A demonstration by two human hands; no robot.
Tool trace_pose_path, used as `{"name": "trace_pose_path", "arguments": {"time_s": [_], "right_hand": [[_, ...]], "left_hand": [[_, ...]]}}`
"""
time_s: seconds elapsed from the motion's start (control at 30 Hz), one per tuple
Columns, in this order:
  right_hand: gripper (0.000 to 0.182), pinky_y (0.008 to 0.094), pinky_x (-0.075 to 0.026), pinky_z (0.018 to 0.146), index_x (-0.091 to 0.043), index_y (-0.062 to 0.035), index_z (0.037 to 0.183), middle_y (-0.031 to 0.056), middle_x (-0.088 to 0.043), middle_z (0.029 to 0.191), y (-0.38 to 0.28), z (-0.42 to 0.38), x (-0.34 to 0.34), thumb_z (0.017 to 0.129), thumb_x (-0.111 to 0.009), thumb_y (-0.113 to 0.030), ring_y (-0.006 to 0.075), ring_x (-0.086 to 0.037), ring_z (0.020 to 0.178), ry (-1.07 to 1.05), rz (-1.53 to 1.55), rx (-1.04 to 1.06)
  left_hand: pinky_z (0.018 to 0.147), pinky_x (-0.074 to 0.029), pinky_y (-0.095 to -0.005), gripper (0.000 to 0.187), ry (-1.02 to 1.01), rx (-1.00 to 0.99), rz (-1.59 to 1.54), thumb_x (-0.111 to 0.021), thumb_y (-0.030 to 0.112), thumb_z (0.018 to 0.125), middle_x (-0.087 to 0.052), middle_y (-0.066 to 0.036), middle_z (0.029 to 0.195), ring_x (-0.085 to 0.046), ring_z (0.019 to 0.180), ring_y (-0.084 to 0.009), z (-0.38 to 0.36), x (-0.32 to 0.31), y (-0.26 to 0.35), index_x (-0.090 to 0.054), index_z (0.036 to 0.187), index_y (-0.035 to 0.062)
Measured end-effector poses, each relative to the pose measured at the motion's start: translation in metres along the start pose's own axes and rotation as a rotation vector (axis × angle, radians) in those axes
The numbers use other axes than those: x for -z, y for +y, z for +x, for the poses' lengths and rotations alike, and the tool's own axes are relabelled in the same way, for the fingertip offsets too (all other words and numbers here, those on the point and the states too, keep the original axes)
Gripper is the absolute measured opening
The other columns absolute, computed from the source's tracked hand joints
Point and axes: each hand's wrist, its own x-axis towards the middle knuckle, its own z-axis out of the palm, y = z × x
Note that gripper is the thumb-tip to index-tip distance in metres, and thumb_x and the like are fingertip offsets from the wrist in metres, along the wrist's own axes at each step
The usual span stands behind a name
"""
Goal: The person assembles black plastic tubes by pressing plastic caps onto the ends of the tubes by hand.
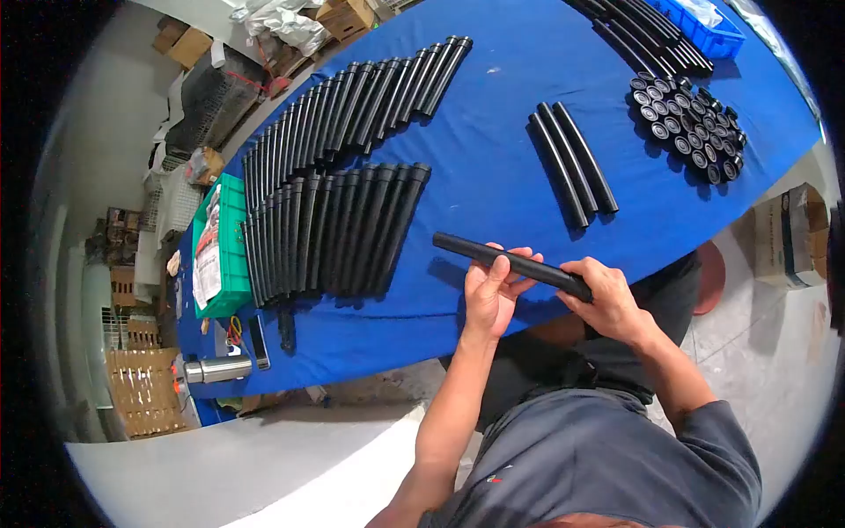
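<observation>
A black tube (464, 247) is held between my two hands above the front edge of the table. My left hand (495, 295) grips it near the middle, thumb on top and fingers underneath. Around its right end my right hand (606, 297) is closed, hiding that tip. Beyond my hands, three loose black tubes (570, 163) lie side by side on the blue cloth. To the left, two rows of black tubes with wider collars at one end (352, 229) lie close together. Several round black caps (691, 128) are heaped at the right.
A blue cloth (493, 106) covers the table. More thin black tubes (647, 40) lie at the far right beside a blue bin (713, 35). At the left stand a green crate (231, 246), a metal flask (217, 370) and a phone (259, 341). A cardboard box (792, 238) sits on the floor, right.
</observation>
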Motion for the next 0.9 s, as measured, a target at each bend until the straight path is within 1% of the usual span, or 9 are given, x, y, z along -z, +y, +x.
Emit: {"name": "trace_pose_path", "arguments": {"time_s": [0.17, 0.27, 0.37, 0.5, 0.6, 0.7, 0.73, 0.83, 0.9], "right_hand": [[0.038, 0.0461, -0.052, 0.07, -0.062, -0.0028, 0.116, 0.0177, -0.064, 0.092, -0.001, 0.003, -0.008, 0.083, -0.079, -0.009, 0.0391, -0.066, 0.084, 0.073, 0.036, 0.048], [0.038, 0.0464, -0.052, 0.07, -0.062, -0.0024, 0.115, 0.0176, -0.064, 0.092, -0.001, 0.006, -0.003, 0.082, -0.079, -0.007, 0.0393, -0.066, 0.084, 0.053, -0.024, 0.041], [0.038, 0.0466, -0.053, 0.07, -0.062, -0.0021, 0.115, 0.0177, -0.064, 0.092, 0.001, 0.003, -0.005, 0.082, -0.079, -0.007, 0.0397, -0.066, 0.085, 0.043, -0.048, 0.049], [0.039, 0.0463, -0.053, 0.071, -0.062, -0.0024, 0.115, 0.0179, -0.064, 0.092, 0.0, 0.002, -0.008, 0.08, -0.08, -0.006, 0.0398, -0.066, 0.083, 0.082, 0.055, 0.007], [0.041, 0.0457, -0.053, 0.071, -0.061, -0.0028, 0.117, 0.0176, -0.064, 0.094, 0.001, 0.003, -0.009, 0.081, -0.08, -0.008, 0.0394, -0.066, 0.084, 0.09, 0.061, 0.02], [0.043, 0.045, -0.054, 0.072, -0.06, -0.0032, 0.12, 0.0172, -0.064, 0.096, 0.004, 0.003, -0.013, 0.082, -0.08, -0.01, 0.0392, -0.066, 0.086, 0.088, -0.055, 0.084], [0.046, 0.0457, -0.054, 0.072, -0.058, -0.0042, 0.123, 0.0164, -0.064, 0.098, 0.005, 0.003, -0.015, 0.083, -0.08, -0.011, 0.0396, -0.066, 0.088, 0.093, -0.123, 0.158], [0.043, 0.0437, -0.054, 0.071, -0.061, -0.0027, 0.12, 0.0169, -0.065, 0.096, 0.002, 0.0, -0.014, 0.083, -0.081, -0.014, 0.0378, -0.067, 0.085, 0.064, -0.057, 0.103], [0.039, 0.0416, -0.054, 0.071, -0.064, -0.0011, 0.116, 0.0176, -0.066, 0.094, -0.004, 0.001, -0.007, 0.084, -0.08, -0.016, 0.036, -0.067, 0.083, 0.048, 0.076, -0.037]], "left_hand": [[0.091, -0.064, -0.0495, 0.022, 0.008, 0.006, -0.052, -0.063, 0.019, 0.102, -0.07, -0.021, 0.118, -0.068, 0.115, -0.041, 0.001, 0.001, 0.001, -0.053, 0.12, 0.0087], [0.091, -0.064, -0.049, 0.02, 0.059, -0.03, -0.052, -0.063, 0.018, 0.102, -0.07, -0.021, 0.117, -0.068, 0.114, -0.0406, 0.0, -0.008, -0.002, -0.053, 0.117, 0.0086], [0.091, -0.064, -0.0483, 0.019, 0.03, -0.036, -0.034, -0.064, 0.017, 0.102, -0.07, -0.021, 0.115, -0.069, 0.113, -0.0399, -0.001, -0.005, -0.003, -0.054, 0.115, 0.0088], [0.09, -0.064, -0.0478, 0.018, 0.045, -0.036, 0.002, -0.064, 0.019, 0.102, -0.07, -0.021, 0.114, -0.069, 0.112, -0.0382, -0.001, -0.006, -0.002, -0.053, 0.112, 0.0088], [0.096, -0.061, -0.0498, 0.019, 0.033, -0.02, -0.025, -0.064, 0.018, 0.102, -0.069, -0.021, 0.116, -0.068, 0.115, -0.0386, 0.002, -0.005, -0.002, -0.054, 0.115, 0.0082], [0.104, -0.056, -0.0522, 0.022, 0.065, -0.019, -0.141, -0.065, 0.014, 0.101, -0.068, -0.021, 0.119, -0.065, 0.12, -0.0392, 0.004, -0.009, 0.001, -0.054, 0.119, 0.0086], [0.105, -0.054, -0.0526, 0.023, 0.043, -0.03, -0.144, -0.065, 0.012, 0.1, -0.068, -0.021, 0.121, -0.064, 0.121, -0.0394, 0.004, -0.007, -0.001, -0.054, 0.12, 0.0092], [0.109, -0.051, -0.0533, 0.027, -0.015, -0.056, -0.161, -0.066, 0.007, 0.099, -0.067, -0.021, 0.123, -0.063, 0.123, -0.0396, 0.002, 0.004, -0.004, -0.055, 0.122, 0.0109], [0.108, -0.052, -0.0531, 0.028, -0.052, -0.053, -0.182, -0.066, 0.004, 0.098, -0.067, -0.022, 0.123, -0.063, 0.122, -0.0396, 0.001, 0.006, -0.005, -0.055, 0.122, 0.012]]}}
